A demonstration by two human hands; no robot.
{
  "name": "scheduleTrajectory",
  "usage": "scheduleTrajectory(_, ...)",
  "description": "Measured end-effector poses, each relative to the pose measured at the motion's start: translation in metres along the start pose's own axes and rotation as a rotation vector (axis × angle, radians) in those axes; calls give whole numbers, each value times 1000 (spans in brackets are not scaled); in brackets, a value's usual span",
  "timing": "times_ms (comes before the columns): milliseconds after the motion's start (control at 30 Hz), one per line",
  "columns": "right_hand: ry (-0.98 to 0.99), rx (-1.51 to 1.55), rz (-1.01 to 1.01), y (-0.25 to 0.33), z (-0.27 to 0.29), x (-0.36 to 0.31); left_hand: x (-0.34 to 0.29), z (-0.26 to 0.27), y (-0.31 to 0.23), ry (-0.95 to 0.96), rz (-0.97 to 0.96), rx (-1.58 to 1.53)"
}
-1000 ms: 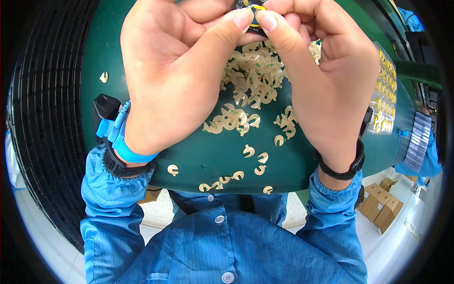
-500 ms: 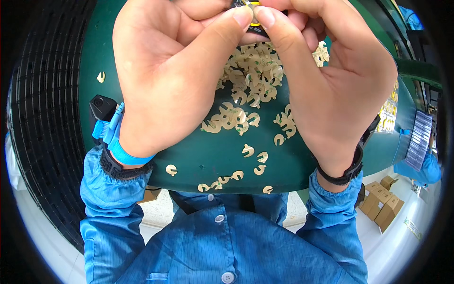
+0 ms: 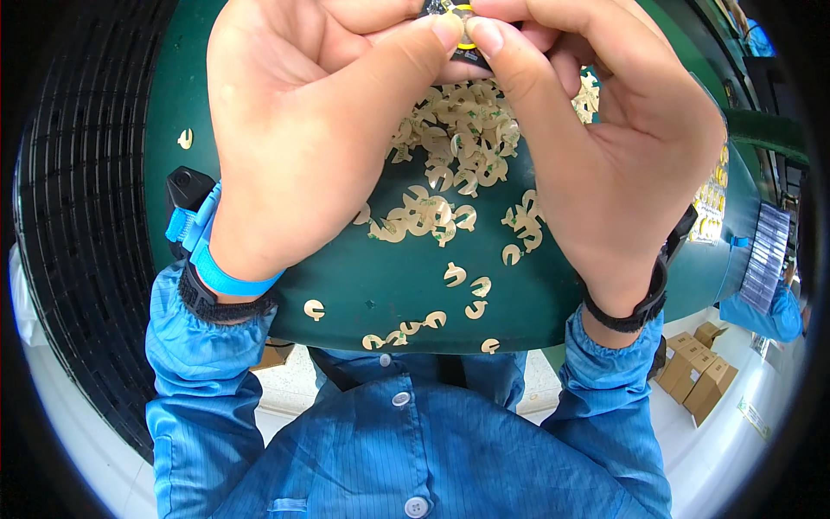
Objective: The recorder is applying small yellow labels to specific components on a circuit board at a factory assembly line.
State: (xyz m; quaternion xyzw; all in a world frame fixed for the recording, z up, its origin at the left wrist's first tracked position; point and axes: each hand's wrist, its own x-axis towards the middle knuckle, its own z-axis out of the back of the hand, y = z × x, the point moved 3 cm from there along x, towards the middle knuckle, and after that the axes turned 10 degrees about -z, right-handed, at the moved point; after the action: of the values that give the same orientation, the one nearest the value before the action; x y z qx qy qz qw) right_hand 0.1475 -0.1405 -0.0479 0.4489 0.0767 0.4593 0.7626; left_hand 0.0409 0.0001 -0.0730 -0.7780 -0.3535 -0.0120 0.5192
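Note:
Both hands meet at the top edge of the view around a small black circuit board (image 3: 471, 57) carrying a yellow-rimmed round coin cell (image 3: 468, 16). My left hand (image 3: 303, 147) is closed on the board, its fingers beneath and its thumb tip on the cell. From the other side, my right hand (image 3: 622, 147) pinches the cell's edge, thumb on top and index finger curled near the rim. The thumbs cover part of the cell. Below the hands lies a loose pile of cream notched round stickers (image 3: 471, 130), with several strays closer to my body.
Under everything is a green tabletop (image 3: 363, 281). A black ribbed surface (image 3: 82, 216) runs along the left. At the right are a sheet of yellow-rimmed round parts (image 3: 711, 203), a stack of clear trays (image 3: 765, 257), and cardboard boxes (image 3: 696, 372) on the floor. Another person's blue sleeve (image 3: 769, 313) shows there.
My left hand and wrist have shifted slightly, uncovering a bit more of the circuit board's corner. Both hands keep their grip; the stickers lie as before.

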Motion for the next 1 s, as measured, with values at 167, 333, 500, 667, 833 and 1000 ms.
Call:
scheduleTrajectory(167, -11, -11, 5, 0, 6, 2, 3, -2, 1, 2, -7, -16)
scheduleTrajectory(333, 0, -21, 7, 0, 4, 2, 2, -1, 3, 6, -15, -23)
scheduleTrajectory(500, 23, -32, 11, 1, 2, 2, 1, 2, 2, -7, 4, -11)
scheduleTrajectory(667, 34, -46, 13, 3, 4, 2, 1, -1, 1, -23, 15, -9)
scheduleTrajectory(833, 37, -51, 11, 2, 4, 2, 1, -2, -1, -20, 4, 28)
scheduleTrajectory(1000, 38, -56, 9, 2, 4, 2, 1, -2, -2, -18, 2, 18)
